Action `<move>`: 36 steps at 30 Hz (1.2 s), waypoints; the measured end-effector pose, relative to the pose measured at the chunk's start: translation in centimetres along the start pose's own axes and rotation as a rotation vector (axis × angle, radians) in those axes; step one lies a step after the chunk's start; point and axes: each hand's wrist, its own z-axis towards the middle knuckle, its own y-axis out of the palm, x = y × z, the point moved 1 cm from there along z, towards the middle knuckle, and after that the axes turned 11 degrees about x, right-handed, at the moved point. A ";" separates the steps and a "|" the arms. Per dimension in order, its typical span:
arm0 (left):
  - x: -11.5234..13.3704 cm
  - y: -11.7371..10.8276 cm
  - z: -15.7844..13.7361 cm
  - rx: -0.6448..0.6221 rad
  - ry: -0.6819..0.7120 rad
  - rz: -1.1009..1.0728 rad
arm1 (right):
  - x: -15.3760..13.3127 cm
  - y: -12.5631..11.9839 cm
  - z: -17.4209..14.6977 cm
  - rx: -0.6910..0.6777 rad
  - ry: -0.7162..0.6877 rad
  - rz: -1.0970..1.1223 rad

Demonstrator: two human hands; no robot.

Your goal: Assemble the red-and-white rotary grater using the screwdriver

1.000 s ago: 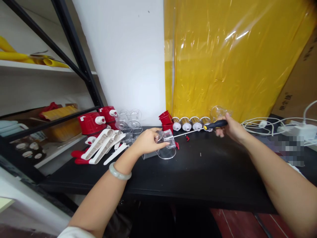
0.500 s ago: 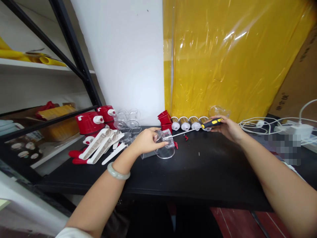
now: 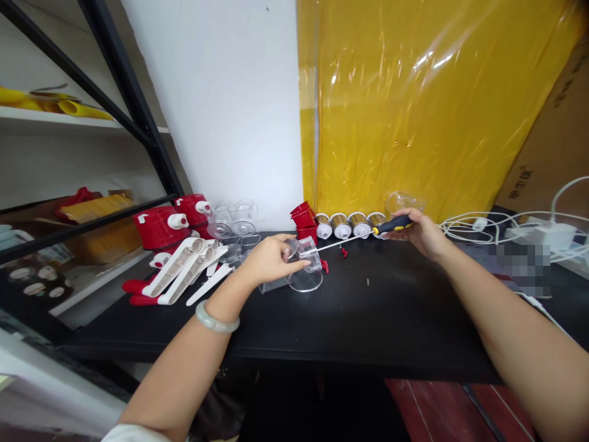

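Observation:
My left hand (image 3: 275, 263) grips a clear plastic part (image 3: 311, 253) with a round flared base, which stands tilted on the black tabletop. Closed on the dark handle of a yellow-and-black screwdriver (image 3: 391, 226) is my right hand (image 3: 421, 234). The long shaft points left, and its tip meets the clear part; whether a screw sits there is too small to tell. Small red pieces (image 3: 344, 252) lie on the table under the shaft. Just behind the clear part stands a red plastic piece (image 3: 304, 222).
Several metal grater drums (image 3: 341, 226) line the back. At the left are red housings (image 3: 161, 227), white handles with red ends (image 3: 173, 273) and clear cups (image 3: 243, 213). White cables and a charger (image 3: 554, 238) lie at the right. A black shelf frame (image 3: 133, 92) rises on the left.
The screwdriver handle has turned in my right hand, with less of its yellow marking showing. My left hand keeps its hold on the clear part. The whole view has shifted slightly.

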 end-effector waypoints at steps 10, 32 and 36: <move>-0.1 0.1 0.0 0.010 0.007 -0.014 | 0.0 -0.2 0.0 0.014 0.013 -0.056; -0.1 0.1 0.0 0.009 0.011 -0.009 | 0.6 -0.2 0.1 -0.013 -0.046 -0.127; -0.1 0.1 0.0 0.004 0.016 0.001 | 0.6 -0.9 0.5 0.082 -0.039 -0.232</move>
